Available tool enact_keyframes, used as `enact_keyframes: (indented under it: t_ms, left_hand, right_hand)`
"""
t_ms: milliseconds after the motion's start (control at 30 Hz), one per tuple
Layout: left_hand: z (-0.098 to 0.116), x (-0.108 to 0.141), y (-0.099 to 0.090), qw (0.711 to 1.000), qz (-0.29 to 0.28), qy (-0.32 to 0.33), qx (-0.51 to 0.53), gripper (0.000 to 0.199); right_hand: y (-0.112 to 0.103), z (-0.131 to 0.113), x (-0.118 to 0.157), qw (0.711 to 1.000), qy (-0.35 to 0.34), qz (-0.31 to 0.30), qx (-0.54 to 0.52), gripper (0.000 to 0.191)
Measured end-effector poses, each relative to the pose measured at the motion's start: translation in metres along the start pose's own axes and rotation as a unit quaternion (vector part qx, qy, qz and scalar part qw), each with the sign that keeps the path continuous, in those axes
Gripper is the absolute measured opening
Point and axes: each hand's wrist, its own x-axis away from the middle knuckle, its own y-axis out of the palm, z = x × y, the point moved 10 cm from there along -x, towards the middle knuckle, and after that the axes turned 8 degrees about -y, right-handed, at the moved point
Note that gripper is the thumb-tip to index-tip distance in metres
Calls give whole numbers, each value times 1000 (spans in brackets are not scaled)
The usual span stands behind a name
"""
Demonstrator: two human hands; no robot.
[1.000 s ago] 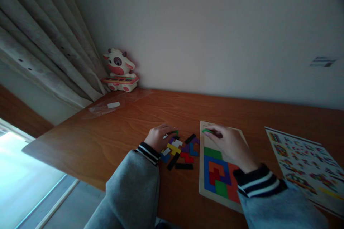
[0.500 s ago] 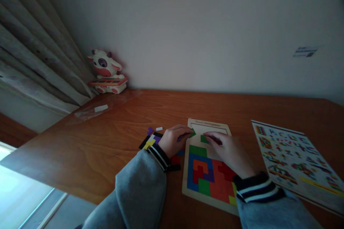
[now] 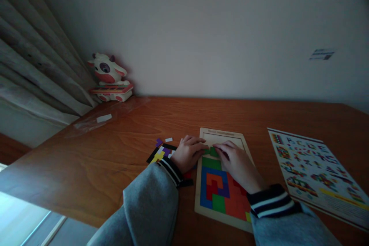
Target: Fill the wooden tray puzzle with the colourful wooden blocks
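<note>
A wooden puzzle board point(image 3: 197, 200) lies in front of me, its lower part filled with coloured block pieces. My left hand point(image 3: 187, 154) reaches over the board's left edge, fingertips pinched on a small green puzzle piece point(image 3: 206, 152), mostly covered. From the right, my right hand point(image 3: 238, 163) pinches another green puzzle piece point(image 3: 213, 152) between thumb and fingers. The two held pieces are close together, just above a green piece point(image 3: 211, 163) set in the board. Whether the held pieces touch the board I cannot tell.
Loose purple, black, yellow and white pieces point(image 3: 158, 156) lie left of the board, partly behind my left hand. A printed picture sheet point(image 3: 314, 177) lies at the right. A cow toy with a keyboard point(image 3: 111, 78) stands at the back left by the curtain point(image 3: 37, 65).
Both hands have come closer together, bringing the two green pieces near each other and lower on the board. My right hand has moved left. The view has shifted slightly.
</note>
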Motion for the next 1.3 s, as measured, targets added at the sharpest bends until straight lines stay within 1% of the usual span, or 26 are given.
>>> enact_keyframes:
  t_ms: [67,233,333,533,733,1000,1300]
  left_hand:
    - [5,2,-1,1000,-2,11,-11,19]
    - [18,8,3,998,-34,49,-34,25]
    - [20,10,4,997,-40,58,-18,25]
    - [23,11,4,996,-35,83,21,24]
    - [27,11,3,995,-50,78,25,26]
    - [26,12,0,996,-32,83,20,24]
    - [25,13,4,996,-47,79,12,23]
  right_hand:
    - [-1,1,2,1000,-1,11,19,25]
    - [-3,1,6,998,-20,29,51,24]
    - [-4,-1,8,997,-30,30,62,23]
    - [-5,-2,8,997,-28,31,69,21]
    - [-4,-3,8,998,-24,22,52,15]
    - [-4,-3,9,1000,-15,11,15,14]
    - [-3,-2,9,1000,-9,11,18,9]
